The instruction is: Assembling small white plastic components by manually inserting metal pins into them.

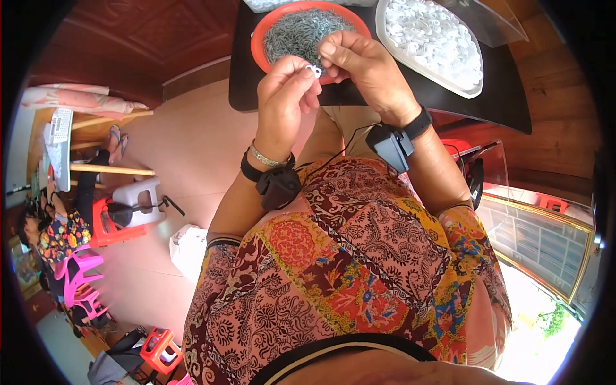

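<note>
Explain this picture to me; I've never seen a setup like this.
There's no robot here, just a person's bare hands. A wide camera worn on the head looks down, so straight edges bend. Dark devices are strapped to both wrists. On the black table are an orange bowl of thin grey metal pieces and a white tray of small white pieces. The left hand holds a white piece; whether the right hand holds anything is too small to tell.

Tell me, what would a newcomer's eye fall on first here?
Probably the boldly patterned clothing filling the lower middle. Above it, the left hand pinches a small white piece, the right hand close by. At the top, an orange-red bowl holds thin grey metal bits, left of a tray of white plastic bits.
</note>
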The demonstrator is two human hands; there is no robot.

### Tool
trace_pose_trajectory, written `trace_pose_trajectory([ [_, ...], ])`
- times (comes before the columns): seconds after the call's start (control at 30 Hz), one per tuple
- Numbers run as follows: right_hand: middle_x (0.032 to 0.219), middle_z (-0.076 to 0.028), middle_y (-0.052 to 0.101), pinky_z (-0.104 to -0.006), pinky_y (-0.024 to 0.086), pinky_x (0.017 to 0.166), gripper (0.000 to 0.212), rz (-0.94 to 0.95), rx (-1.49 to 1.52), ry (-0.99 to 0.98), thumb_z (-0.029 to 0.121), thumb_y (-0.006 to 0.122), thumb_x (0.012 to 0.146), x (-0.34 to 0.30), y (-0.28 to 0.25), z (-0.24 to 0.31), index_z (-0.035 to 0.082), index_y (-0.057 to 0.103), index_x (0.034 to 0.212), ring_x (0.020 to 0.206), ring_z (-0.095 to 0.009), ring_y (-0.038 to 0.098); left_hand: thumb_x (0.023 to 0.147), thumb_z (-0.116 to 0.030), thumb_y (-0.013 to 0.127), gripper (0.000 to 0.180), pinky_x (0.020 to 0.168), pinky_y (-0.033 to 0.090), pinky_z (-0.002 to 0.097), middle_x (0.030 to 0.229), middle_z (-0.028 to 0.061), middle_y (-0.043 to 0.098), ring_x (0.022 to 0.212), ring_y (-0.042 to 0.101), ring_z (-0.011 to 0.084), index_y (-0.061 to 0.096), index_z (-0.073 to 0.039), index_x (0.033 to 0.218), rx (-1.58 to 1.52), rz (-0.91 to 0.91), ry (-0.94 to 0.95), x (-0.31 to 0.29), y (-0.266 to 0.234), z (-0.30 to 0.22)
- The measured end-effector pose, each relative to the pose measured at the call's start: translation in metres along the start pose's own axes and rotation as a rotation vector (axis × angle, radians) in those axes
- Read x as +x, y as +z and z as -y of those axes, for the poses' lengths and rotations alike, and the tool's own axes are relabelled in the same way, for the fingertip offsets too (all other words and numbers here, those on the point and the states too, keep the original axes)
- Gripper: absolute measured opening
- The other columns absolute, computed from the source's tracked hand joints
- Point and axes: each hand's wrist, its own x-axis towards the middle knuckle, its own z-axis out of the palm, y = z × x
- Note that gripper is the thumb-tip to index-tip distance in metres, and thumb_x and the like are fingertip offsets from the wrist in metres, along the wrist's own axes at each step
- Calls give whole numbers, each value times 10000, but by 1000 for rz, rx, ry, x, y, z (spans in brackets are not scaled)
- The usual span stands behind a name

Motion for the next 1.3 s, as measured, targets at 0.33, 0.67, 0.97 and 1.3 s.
trace_pose_trajectory([
  [0.33,765,36,560,-188,415,637,157,-3,54,-102,173,565,937,-15,1,-4,29,621,907,687,-45,477,911,-177,462,181,528,358,200,712,16,551,585,480,68,545,-29,849,121,48,61,-2,7,5],
  [0.67,755,39,558,-191,430,628,164,-28,24,-152,182,569,936,-21,2,-11,29,615,899,685,-40,485,889,-127,517,123,519,359,199,698,12,519,590,436,50,526,-15,838,114,54,87,-4,9,7],
  [0.97,746,31,558,-189,433,601,161,-33,-1,-146,175,571,934,-22,1,-18,23,610,897,668,-38,485,887,-122,516,122,508,356,201,685,8,505,587,430,52,529,-16,827,108,59,78,-5,10,10],
  [1.3,818,12,565,-202,477,678,143,-90,-53,-136,159,541,951,-28,10,-18,19,568,942,727,-56,544,911,-106,485,141,498,341,207,649,-4,487,553,400,45,508,-4,816,170,20,138,-5,14,16],
])
